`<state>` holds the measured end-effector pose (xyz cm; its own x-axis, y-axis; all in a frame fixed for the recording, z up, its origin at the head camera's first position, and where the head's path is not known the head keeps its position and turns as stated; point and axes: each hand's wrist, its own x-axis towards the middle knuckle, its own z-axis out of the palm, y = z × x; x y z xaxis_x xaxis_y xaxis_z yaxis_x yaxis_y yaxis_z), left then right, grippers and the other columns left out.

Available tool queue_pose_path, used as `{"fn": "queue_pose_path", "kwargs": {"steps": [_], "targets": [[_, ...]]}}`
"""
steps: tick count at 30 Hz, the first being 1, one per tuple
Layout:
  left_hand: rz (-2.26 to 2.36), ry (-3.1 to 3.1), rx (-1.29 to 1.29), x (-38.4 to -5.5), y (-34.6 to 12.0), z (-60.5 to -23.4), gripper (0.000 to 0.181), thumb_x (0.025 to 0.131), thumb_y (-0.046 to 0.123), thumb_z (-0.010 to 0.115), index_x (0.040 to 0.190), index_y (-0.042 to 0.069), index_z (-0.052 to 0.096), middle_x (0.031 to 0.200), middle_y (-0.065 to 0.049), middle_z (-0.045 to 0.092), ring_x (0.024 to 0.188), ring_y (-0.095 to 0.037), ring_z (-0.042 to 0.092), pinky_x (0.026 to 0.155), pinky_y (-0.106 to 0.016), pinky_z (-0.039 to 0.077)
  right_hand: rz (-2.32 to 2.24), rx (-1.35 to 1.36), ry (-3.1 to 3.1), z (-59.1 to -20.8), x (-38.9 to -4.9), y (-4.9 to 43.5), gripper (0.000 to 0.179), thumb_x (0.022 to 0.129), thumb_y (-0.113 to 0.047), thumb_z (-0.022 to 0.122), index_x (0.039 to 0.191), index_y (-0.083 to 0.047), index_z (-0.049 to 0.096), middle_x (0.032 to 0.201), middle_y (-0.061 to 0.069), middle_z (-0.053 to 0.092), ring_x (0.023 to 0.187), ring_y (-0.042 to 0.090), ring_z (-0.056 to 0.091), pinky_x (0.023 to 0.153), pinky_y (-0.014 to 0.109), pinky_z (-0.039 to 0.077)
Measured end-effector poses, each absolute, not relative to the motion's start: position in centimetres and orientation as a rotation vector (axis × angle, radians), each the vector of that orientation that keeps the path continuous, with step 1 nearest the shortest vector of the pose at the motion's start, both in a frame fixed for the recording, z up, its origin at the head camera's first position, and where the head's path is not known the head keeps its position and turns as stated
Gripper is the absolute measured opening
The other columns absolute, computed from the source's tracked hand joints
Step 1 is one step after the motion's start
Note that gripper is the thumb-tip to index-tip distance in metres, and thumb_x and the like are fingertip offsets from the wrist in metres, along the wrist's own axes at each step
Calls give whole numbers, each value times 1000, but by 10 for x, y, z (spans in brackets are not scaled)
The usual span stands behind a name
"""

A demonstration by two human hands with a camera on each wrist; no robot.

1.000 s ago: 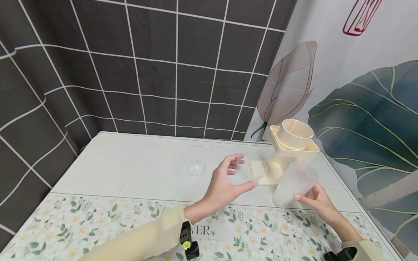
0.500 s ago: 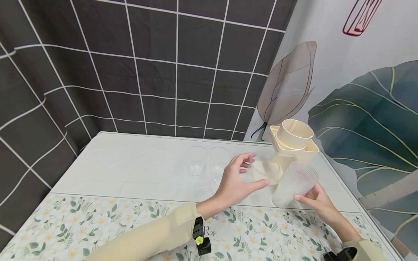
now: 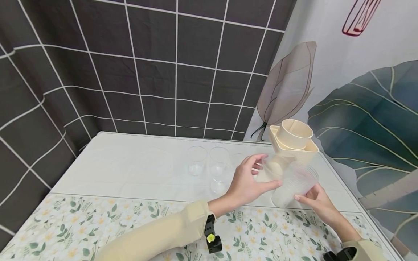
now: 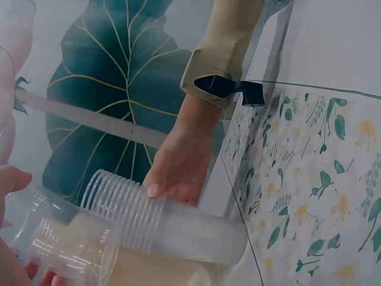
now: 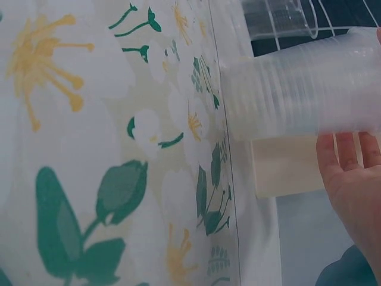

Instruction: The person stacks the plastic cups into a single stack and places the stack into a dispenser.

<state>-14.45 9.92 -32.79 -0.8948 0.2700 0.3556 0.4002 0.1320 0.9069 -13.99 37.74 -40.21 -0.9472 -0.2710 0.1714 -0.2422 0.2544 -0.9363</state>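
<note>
My left hand (image 3: pixel 249 177) holds a clear plastic cup (image 4: pixel 74 238) with thumb and fingers spread around its side. The cup's mouth faces the rims of a stack of nested clear cups (image 3: pixel 295 185), close beside it. Fingers and thumb of my right hand (image 3: pixel 316 203) grip that stack, which leans at a slant. In the left wrist view the ribbed rims of the stack sit right by the single cup, and my right thumb presses on its side. Several more clear cups (image 3: pixel 197 161) stand on the white part of the table, partly hidden by my left hand.
A cream-coloured holder (image 3: pixel 294 139) with a round ring on top stands at the back right, behind the stack. A floral cloth (image 3: pixel 130 224) covers the front of the table. A dark grid-patterned curtain (image 3: pixel 156 79) hangs along the back.
My left hand has moved right with the cup, up to the stack of cups. More of the standing cups show behind it. My right hand and the stack have stayed in place.
</note>
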Motion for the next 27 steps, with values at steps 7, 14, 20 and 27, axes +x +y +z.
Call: {"fn": "queue_pose_path", "kwargs": {"steps": [7,14,20,27], "targets": [[-1894,-2277,-685,-147,109,-328,69,75,28,81,135,14,50,121,0,60,102,-5,56,88,-13,48,-1816,-522,2487,-402,-141,378,74,88,9,56,148,-22,25,133,-25,44,115,-15,49,87,7,47],[-1903,-2262,-676,-149,116,-322,68,75,28,81,134,15,50,121,0,61,103,-7,59,88,-13,48,-1826,-518,2469,-402,-141,377,74,88,10,56,147,-23,25,133,-25,44,115,-15,49,87,6,47],[-1910,-2219,-702,-150,120,-313,67,75,24,81,133,14,50,122,-4,61,102,-4,58,87,-12,48,-1841,-537,2466,-401,-141,377,76,88,12,55,148,-24,24,134,-23,43,116,-14,48,87,6,46],[-1891,-2211,-702,-153,125,-306,68,75,25,81,135,15,50,122,-2,61,107,-12,60,88,-14,49,-1819,-502,2475,-401,-140,376,74,89,10,55,146,-25,26,132,-24,44,114,-15,49,86,7,47]]}}
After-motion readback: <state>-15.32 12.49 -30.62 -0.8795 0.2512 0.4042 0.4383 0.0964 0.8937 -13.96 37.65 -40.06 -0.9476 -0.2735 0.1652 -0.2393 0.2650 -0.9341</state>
